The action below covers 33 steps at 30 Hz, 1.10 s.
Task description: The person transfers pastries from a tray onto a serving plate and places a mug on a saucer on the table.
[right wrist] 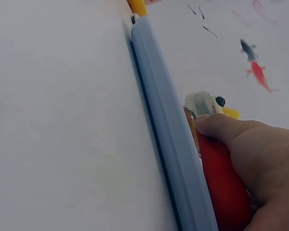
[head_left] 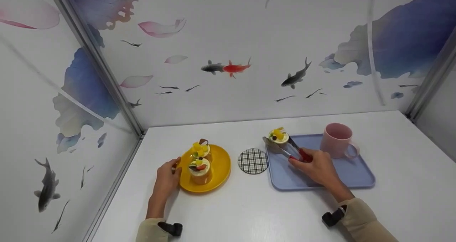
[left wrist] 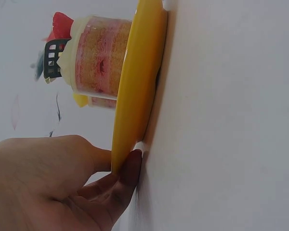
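A tray [head_left: 286,176] is set right of a plate [head_left: 221,166], whose rim is pinched by the left hand [head_left: 167,176], apparently for steadiness. Tongs [head_left: 305,155] are gripped by the right hand [head_left: 320,167], their arms set astride a cake [head_left: 282,139] at the tray's far left corner, presumably to spare its topping [head_left: 278,133].

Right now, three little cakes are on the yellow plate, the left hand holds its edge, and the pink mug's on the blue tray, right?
Not quite: the head view shows two little cakes on the yellow plate, not three. The left hand does hold its edge, and the pink mug is on the blue tray.
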Motion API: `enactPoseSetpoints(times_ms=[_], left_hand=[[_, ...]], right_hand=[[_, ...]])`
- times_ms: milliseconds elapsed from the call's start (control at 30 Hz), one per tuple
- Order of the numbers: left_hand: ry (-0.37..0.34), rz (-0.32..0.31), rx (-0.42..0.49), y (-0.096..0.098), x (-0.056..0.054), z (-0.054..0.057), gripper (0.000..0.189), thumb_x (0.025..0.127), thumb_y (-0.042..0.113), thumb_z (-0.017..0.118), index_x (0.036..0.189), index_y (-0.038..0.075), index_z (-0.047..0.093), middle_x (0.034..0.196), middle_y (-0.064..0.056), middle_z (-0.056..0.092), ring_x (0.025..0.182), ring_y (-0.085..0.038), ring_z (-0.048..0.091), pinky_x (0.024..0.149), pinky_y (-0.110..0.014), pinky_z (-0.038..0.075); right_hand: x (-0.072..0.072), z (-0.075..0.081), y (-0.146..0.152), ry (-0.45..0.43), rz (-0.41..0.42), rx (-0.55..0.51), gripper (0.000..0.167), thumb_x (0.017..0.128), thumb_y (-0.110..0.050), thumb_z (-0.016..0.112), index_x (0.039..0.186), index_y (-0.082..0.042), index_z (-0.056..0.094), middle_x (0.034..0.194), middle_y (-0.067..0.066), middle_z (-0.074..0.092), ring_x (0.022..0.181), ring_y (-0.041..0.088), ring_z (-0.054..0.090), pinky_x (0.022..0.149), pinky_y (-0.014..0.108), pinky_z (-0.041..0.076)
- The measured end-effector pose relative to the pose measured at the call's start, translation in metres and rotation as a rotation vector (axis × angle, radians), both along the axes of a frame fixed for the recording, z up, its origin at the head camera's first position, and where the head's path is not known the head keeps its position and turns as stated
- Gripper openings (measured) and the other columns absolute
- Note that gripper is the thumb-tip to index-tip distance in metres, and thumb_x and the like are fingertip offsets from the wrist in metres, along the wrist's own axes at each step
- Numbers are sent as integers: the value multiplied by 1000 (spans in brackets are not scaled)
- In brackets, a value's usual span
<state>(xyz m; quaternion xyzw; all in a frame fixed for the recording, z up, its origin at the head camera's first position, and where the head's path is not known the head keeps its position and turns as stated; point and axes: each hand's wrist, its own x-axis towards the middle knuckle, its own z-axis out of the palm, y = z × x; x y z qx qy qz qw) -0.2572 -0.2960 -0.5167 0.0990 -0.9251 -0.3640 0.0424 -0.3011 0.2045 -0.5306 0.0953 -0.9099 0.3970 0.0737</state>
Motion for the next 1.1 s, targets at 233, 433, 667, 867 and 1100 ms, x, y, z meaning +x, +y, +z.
enactPoseSetpoints(times_ms=[233,433,667,867,1100], left_hand=[[1,1,6,1,-1,0,48,111,6,58,159,4,53,146,-22,63,125,-32,64,115,-49,56],[8,7,19,2,-1,1,48,111,5,58,158,4,53,148,-21,63,125,-32,66,113,-47,58],[-15,18,22,4,-2,1,49,111,6,59,159,6,53,147,-19,64,120,-28,65,111,-45,59],[-27,21,19,3,-2,0,50,111,6,58,160,6,51,145,-19,64,120,-28,65,111,-45,59],[-27,28,19,3,-2,1,51,111,6,58,161,7,51,148,-20,63,122,-29,64,113,-46,58]], right_hand=[[1,1,1,-2,-8,-3,52,92,-42,88,128,-6,78,91,8,70,82,22,57,56,21,41],[1,3,1,27,-11,2,43,91,-41,89,115,-7,80,76,4,58,73,19,50,53,22,31],[2,3,0,18,-10,-9,44,91,-42,89,116,-7,80,76,3,60,72,18,51,53,22,33],[1,2,1,19,-12,-8,54,90,-44,89,127,-6,79,80,5,63,75,19,52,53,23,33],[0,2,1,6,-7,-8,66,90,-45,89,140,-6,73,82,6,62,76,21,52,53,22,35]])
